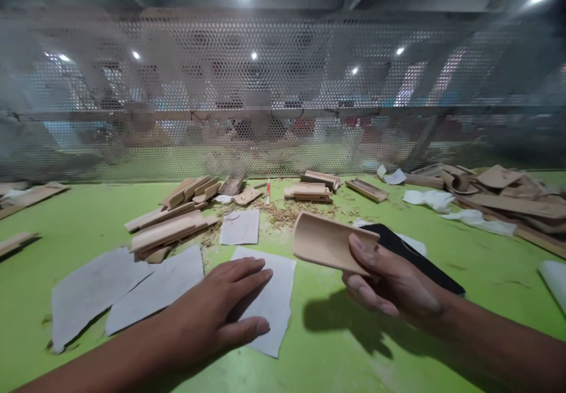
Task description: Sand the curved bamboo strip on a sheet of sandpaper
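Observation:
My right hand (389,281) grips a curved, pale wooden piece (327,243), like a split length of bamboo, by its right end. The thumb lies on its hollow upper face and the fingers go beneath. It is held above the green table, where a shadow falls below it. Flat over a white sheet (276,299) that looks like sandpaper or paper rests my left hand (241,293), its fingers stretched out and thumb apart. A smaller white square (241,228) lies just beyond that hand. To its left are two torn white sheets (97,290).
Curved wooden pieces (172,225) are piled left of centre, with more pieces (309,191) behind shavings (283,215). A black flat object (411,257) lies beside my right hand. Wood scraps (504,190) heap up at the right. A perforated screen (265,86) stands along the table's far edge.

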`<state>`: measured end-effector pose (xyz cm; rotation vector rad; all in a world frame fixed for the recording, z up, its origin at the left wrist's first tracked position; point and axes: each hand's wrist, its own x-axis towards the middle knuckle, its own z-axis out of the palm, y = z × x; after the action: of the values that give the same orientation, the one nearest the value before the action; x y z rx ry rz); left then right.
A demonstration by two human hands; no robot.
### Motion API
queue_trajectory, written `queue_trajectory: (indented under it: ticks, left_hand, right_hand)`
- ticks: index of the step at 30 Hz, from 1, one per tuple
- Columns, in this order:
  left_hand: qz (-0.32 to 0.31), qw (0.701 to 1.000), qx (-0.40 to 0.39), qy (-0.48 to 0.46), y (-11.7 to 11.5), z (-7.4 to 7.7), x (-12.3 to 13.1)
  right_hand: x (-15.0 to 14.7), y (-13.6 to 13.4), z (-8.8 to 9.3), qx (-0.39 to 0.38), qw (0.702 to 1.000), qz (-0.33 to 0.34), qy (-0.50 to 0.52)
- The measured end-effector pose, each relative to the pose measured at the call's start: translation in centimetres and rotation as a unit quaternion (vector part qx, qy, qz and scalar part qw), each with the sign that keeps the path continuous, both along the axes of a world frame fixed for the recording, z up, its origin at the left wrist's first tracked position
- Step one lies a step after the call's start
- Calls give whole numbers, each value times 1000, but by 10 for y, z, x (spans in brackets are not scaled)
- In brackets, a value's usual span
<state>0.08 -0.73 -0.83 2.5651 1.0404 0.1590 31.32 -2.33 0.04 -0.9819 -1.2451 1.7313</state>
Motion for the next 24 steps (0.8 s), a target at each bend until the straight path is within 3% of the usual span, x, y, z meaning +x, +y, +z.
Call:
queue_trajectory:
  ticks: [19, 22, 24]
  left_hand:
    - [-2, 1000, 13, -16, -1, -2, -1]
    - [-1, 999, 14, -29, -2, -3, -2]
    - [2, 1000, 11, -27, -2, -3, -2]
  right_hand:
    - [0, -1, 7, -19, 1000, -20, 8]
    - [0, -1, 7, 25, 998, -9, -59]
    - [0, 1, 7, 101, 985, -12, -141]
